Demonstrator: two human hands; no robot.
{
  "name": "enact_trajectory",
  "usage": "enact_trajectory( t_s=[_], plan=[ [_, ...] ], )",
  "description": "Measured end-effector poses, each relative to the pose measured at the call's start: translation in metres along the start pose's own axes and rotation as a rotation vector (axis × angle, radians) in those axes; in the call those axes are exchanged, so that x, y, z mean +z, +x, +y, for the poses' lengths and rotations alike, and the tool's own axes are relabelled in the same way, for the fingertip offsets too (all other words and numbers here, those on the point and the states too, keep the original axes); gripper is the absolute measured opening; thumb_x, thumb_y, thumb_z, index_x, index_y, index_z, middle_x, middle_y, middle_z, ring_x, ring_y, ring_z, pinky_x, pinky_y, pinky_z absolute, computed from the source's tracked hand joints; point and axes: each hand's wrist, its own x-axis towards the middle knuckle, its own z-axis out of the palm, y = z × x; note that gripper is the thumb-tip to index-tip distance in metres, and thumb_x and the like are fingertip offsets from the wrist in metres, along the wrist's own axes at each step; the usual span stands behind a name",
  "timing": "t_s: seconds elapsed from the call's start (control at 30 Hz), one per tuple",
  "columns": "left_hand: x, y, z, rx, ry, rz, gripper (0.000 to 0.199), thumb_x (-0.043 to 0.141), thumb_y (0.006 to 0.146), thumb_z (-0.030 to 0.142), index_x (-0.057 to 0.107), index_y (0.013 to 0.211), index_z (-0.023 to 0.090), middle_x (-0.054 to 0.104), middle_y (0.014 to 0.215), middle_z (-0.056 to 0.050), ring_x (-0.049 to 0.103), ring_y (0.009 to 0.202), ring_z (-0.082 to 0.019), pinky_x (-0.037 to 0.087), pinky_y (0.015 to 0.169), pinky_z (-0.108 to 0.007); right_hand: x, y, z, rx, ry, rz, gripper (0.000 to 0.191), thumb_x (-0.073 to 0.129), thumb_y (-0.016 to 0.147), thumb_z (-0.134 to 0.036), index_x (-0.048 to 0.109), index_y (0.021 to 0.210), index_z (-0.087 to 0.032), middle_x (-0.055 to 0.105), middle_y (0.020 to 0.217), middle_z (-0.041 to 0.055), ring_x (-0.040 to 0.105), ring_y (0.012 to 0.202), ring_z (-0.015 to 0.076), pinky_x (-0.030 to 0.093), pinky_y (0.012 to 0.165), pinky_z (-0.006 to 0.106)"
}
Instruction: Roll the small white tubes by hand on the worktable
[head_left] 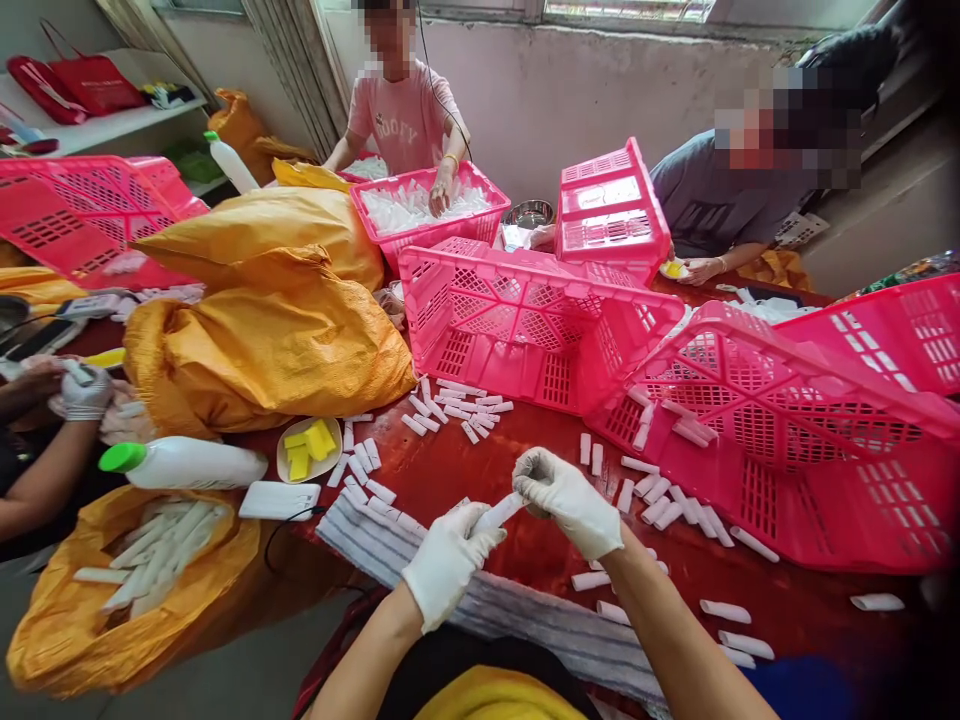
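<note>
White tube [498, 514] between closed gloved fingers [480, 530]

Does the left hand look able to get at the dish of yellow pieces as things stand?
Probably yes: only the striped towel and low white tubes seem to lie between left hand and dish, though it is holding another tube.

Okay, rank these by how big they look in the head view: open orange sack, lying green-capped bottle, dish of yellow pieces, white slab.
1. Open orange sack
2. Green-capped bottle
3. Dish and white slab: too alike to rank
</note>
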Motion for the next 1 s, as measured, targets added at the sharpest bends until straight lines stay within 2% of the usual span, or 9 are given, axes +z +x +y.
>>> enact_trajectory(
  t_s=[0.2, 0.3, 0.43, 0.57, 0.63, 0.77, 0.83, 0.93, 1.0],
  plan=[
    [0.01, -0.001, 0.003, 0.061, 0.196, 0.124, 0.018, 0.05, 0.085, 0.036, 0.058, 0.079, 0.021, 0.062, 0.078, -0.002, 0.055, 0.073, -0.016, 0.041, 0.069, -0.025, 0.024, -0.001, 0.002, -0.138, -0.177, 0.058, 0.03, 0.056, 0.081, -0.049, 0.056, 0.089, -0.02, 0.056, 0.083, 0.0008, 0.051, 0.076, 0.0162, 0.043, 0.071, 0.03],
    [0.01, -0.001, 0.007, 0.013, 0.166, 0.151, 0.018, 0.051, 0.085, 0.036, 0.059, 0.08, 0.021, 0.06, 0.075, -0.001, 0.053, 0.069, -0.015, 0.039, 0.065, -0.024, 0.028, -0.005, 0.007, -0.136, -0.05, 0.113, 0.043, 0.048, 0.084, -0.06, 0.053, 0.102, -0.021, 0.056, 0.087, 0.0022, 0.052, 0.075, 0.0165, 0.043, 0.068, 0.03],
    [0.006, 0.0, 0.013, -0.074, 0.081, 0.141, 0.017, 0.053, 0.083, 0.036, 0.061, 0.085, 0.021, 0.055, 0.068, 0.003, 0.046, 0.061, -0.012, 0.035, 0.059, -0.023, 0.023, -0.009, 0.017, -0.145, 0.085, 0.279, 0.042, 0.057, 0.079, -0.062, 0.051, 0.085, -0.021, 0.05, 0.071, -0.0024, 0.046, 0.061, 0.013, 0.04, 0.059, 0.027],
    [0.006, 0.002, 0.02, -0.059, 0.014, 0.164, 0.016, 0.058, 0.08, 0.035, 0.059, 0.081, 0.019, 0.054, 0.068, 0.003, 0.044, 0.061, -0.011, 0.033, 0.058, -0.023, 0.022, -0.009, 0.022, -0.166, 0.069, 0.27, 0.042, 0.069, 0.069, -0.06, 0.056, 0.072, -0.02, 0.051, 0.067, -0.002, 0.046, 0.063, 0.0137, 0.039, 0.06, 0.027],
    [0.005, 0.002, 0.022, -0.117, -0.185, 0.096, 0.025, 0.061, 0.077, 0.043, 0.055, 0.075, 0.019, 0.047, 0.06, 0.005, 0.037, 0.051, -0.009, 0.028, 0.051, -0.022, 0.019, -0.007, 0.02, -0.184, 0.065, 0.235, 0.041, 0.072, 0.067, -0.058, 0.058, 0.071, -0.019, 0.053, 0.069, -0.0011, 0.046, 0.064, 0.0139, 0.039, 0.062, 0.027],
    [-0.005, -0.003, 0.026, -0.311, -0.806, -0.373, 0.045, 0.066, 0.07, 0.059, 0.047, 0.074, 0.018, 0.033, 0.052, 0.01, 0.014, 0.04, -0.003, 0.011, 0.041, -0.02, 0.007, -0.007, 0.013, -0.242, 0.097, 0.028, 0.032, 0.072, 0.072, -0.049, 0.06, 0.072, -0.019, 0.053, 0.07, -0.0008, 0.047, 0.064, 0.0129, 0.04, 0.06, 0.026],
    [-0.009, -0.006, 0.028, -0.36, -0.974, -0.517, 0.046, 0.07, 0.069, 0.057, 0.047, 0.073, 0.017, 0.031, 0.051, 0.011, 0.01, 0.04, -0.002, 0.009, 0.041, -0.02, 0.001, -0.009, 0.008, -0.295, 0.091, -0.068, 0.028, 0.071, 0.075, -0.046, 0.062, 0.074, -0.019, 0.055, 0.077, 0.0011, 0.05, 0.07, 0.014, 0.043, 0.066, 0.027],
    [-0.008, -0.005, 0.029, -0.338, -0.975, -0.499, 0.048, 0.069, 0.069, 0.058, 0.046, 0.07, 0.017, 0.031, 0.051, 0.011, 0.01, 0.039, -0.001, 0.008, 0.04, -0.02, -0.002, -0.011, 0.004, -0.321, 0.03, -0.095, 0.027, 0.068, 0.078, -0.046, 0.064, 0.076, -0.019, 0.056, 0.087, 0.0038, 0.053, 0.081, 0.0164, 0.045, 0.075, 0.029],
    [-0.003, -0.001, 0.027, -0.268, -0.804, -0.339, 0.049, 0.067, 0.069, 0.061, 0.047, 0.07, 0.017, 0.035, 0.051, 0.01, 0.017, 0.038, -0.001, 0.01, 0.04, -0.021, -0.001, -0.011, 0.005, -0.312, 0.0, -0.008, 0.027, 0.067, 0.078, -0.047, 0.064, 0.076, -0.02, 0.055, 0.087, 0.0036, 0.053, 0.082, 0.0171, 0.045, 0.077, 0.029]
  ],
)
